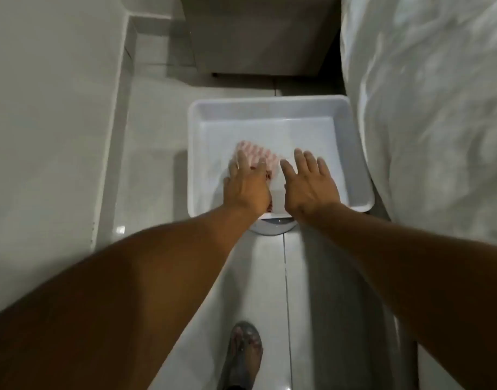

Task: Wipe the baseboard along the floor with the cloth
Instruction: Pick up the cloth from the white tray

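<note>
Cloth lay in the white tub, at the near left part of it, pink and white and partly hidden by a hand. The tub sat on the shiny tiled floor, with a big white bed cover just beside the tub on one side and the baseboard well apart from the tub on the other side, at the foot of the wall.

Left hand was flat on top of the cloth, fingers spread, not pinching it. Right hand was spread wide too, next to the cloth over the tub, holding nothing. I could not tell if it touched the tub.

It looked to me like a soft, light cloth that would bend and flop. If there was water in the tub, and I could not tell, the cloth would be wet, a bit heavier and drippy. I thought the best way to take it was to bunch it up from the middle with the whole hand, then squeeze it over the tub. No wiping of the baseboard had begun.
</note>
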